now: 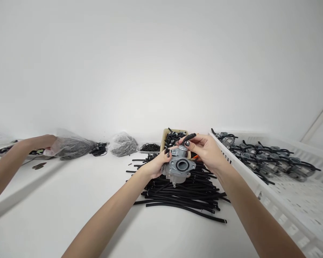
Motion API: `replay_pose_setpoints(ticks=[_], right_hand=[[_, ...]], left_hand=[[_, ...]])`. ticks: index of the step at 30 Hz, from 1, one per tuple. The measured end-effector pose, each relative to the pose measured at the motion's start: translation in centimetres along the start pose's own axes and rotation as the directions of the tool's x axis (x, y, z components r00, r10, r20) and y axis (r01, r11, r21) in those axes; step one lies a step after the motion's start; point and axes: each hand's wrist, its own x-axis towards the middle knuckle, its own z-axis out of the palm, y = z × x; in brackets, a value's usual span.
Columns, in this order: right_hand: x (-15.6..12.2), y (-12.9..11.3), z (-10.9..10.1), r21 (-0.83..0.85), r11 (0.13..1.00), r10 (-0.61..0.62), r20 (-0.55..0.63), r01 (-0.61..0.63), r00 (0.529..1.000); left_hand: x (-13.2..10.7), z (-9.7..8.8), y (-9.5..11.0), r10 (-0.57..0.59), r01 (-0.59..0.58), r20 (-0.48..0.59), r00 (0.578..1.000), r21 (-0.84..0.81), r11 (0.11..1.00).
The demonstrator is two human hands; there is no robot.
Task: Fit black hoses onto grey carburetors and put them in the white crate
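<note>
My left hand [159, 164] is closed around the left side of a grey metal carburetor [179, 166], held up above the table with its round bore facing me. My right hand [204, 148] pinches a black rubber cap [187, 138] with a short bent tube at the carburetor's top. The cap's lower edge is partly hidden by my fingers. Below the carburetor lies a loose pile of black rubber hoses [177, 195]. Behind it, a cream tray [164, 135] holds more small black caps.
At right, a white plastic basket [247, 193] holds several carburetors with black tubes. Along the wall lie a bag of small grey parts [123, 144], a tray of black rings [150, 147] and another bag [75, 145]. At left, another person's hand [43, 142] reaches near that bag.
</note>
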Motion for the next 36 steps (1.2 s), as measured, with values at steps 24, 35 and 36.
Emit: replay_pose_setpoints(ticks=[24, 35, 36], right_hand=[[-0.6, 2.7, 2.2, -0.309, 0.936, 0.203, 0.084, -0.168, 0.975], [-3.0, 7.4, 5.7, -0.762, 0.589, 0.218, 0.472, 0.270, 0.854], [-3.0, 7.7, 5.8, -0.762, 0.580, 0.181, 0.464, 0.287, 0.867]], left_hand=[[-3.3, -3.1, 8.4, 0.427, -0.520, -0.493, 0.758, -0.060, 0.852], [-7.5, -4.7, 14.2, 0.375, -0.716, -0.867, 0.327, 0.031, 0.697], [-7.6, -4.7, 14.2, 0.387, -0.716, -0.864, 0.321, 0.046, 0.696]])
